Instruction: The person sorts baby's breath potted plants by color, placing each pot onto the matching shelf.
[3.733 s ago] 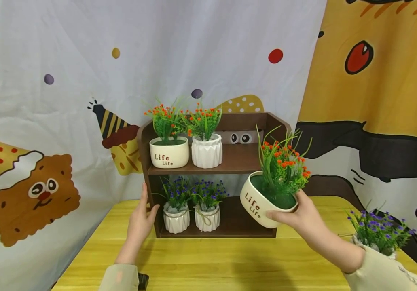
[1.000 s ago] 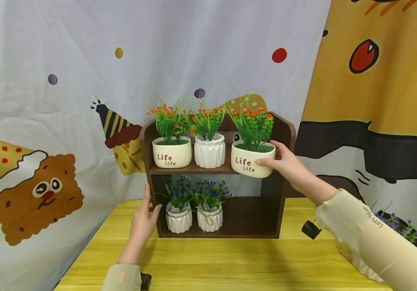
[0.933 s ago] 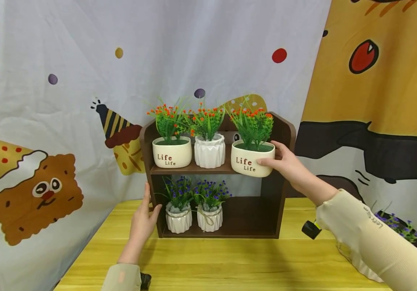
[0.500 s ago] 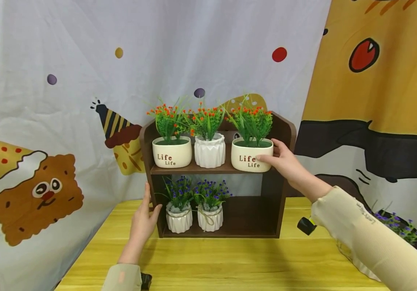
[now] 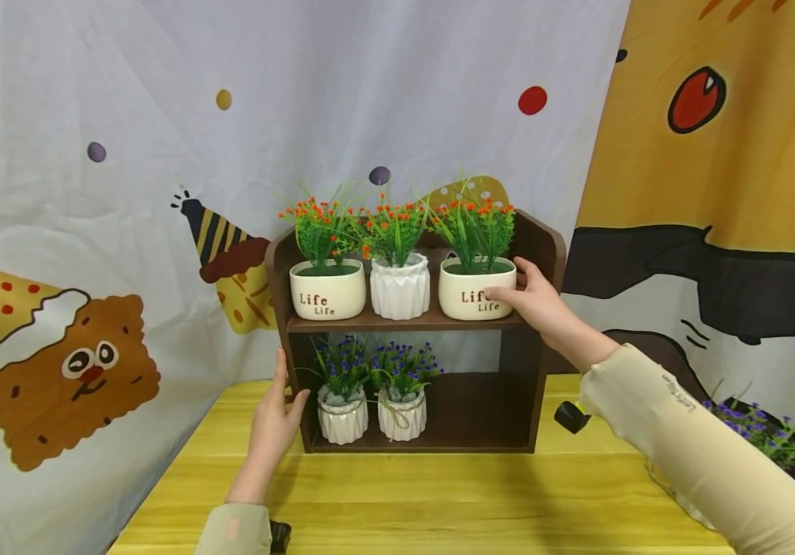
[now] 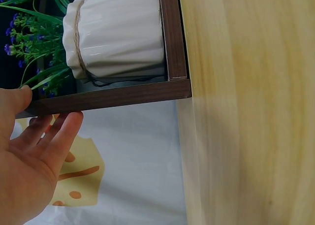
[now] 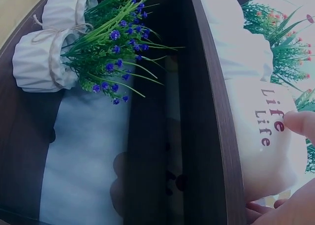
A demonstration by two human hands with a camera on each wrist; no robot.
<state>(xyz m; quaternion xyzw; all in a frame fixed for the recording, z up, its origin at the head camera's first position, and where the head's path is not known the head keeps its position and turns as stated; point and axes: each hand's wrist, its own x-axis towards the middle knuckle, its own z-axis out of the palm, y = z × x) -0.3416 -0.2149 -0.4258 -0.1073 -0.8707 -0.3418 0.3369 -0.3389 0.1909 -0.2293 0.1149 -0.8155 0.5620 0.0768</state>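
Note:
A dark brown two-tier shelf (image 5: pixel 480 432) stands on the table. My right hand (image 5: pixel 543 304) holds a cream oval flowerpot (image 5: pixel 476 297) lettered "Life" at the right of the upper tier, upright, with green leaves and orange flowers. Its thumb lies across the front; the other fingers go round the right side, partly hidden. In the right wrist view the pot (image 7: pixel 261 151) sits at the board's edge. My left hand (image 5: pixel 272 424) grips the shelf's left side panel (image 6: pixel 113 94), thumb at its front edge and fingers against the outer face.
Left on the upper tier are another cream "Life" pot (image 5: pixel 328 293) and a white fluted pot (image 5: pixel 400 289). Two white pots of purple flowers (image 5: pixel 343 420) stand below. Another purple-flowered plant (image 5: pixel 758 432) is at far right, partly behind the right sleeve. A printed curtain (image 5: pixel 161 139) hangs behind.
My right hand has brought the cream pot from a tilted hold in front of the shelf up and left to the upper tier, then farther back and upright. The left hand has stayed put.

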